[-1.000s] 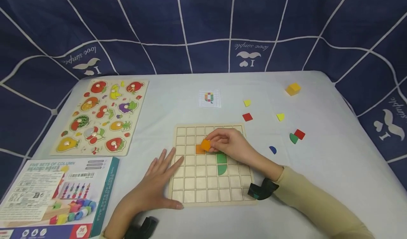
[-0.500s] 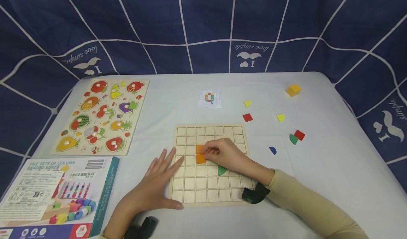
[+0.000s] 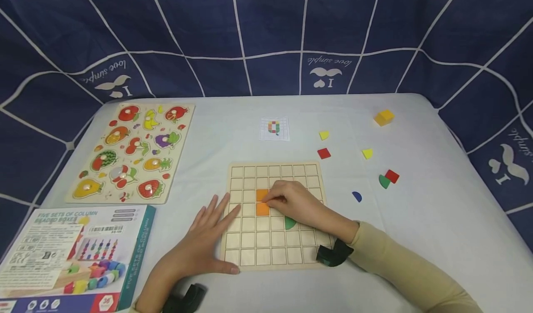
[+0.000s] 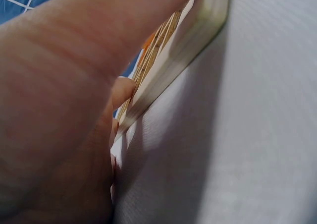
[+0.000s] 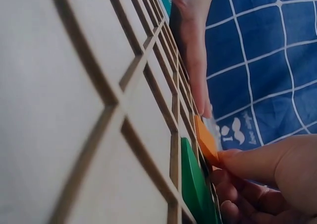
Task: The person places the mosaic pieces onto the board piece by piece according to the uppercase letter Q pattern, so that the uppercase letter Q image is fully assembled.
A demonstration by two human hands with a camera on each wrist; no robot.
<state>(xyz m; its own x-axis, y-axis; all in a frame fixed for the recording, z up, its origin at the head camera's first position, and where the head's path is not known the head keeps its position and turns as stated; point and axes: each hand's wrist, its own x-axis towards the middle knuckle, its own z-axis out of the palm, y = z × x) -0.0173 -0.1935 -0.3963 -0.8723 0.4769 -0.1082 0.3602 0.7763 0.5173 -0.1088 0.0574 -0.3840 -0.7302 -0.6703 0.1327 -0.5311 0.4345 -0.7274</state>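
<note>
Orange flat square tile (image 3: pixel 262 209) lies in a cell of the pale wooden grid board (image 3: pixel 249 239), just nearside of a matching orange tile (image 3: pixel 261 195); the right-hand grip (image 3: pixel 295 201) appears to pinch its right edge; the left-hand grip (image 3: pixel 205 239) is spread at the board's side; likely light, stiff, smooth; best held by opposite edges.

The left hand (image 4: pixel 59 100) looms large, its fingers (image 4: pixel 124 91) at the edge of a ridged wooden board (image 4: pixel 173 60) on the white-covered bench (image 4: pixel 267 110); an orange patch (image 4: pixel 147 40) and white-lined blue cloth (image 4: pixel 12 10) show beyond.
</note>
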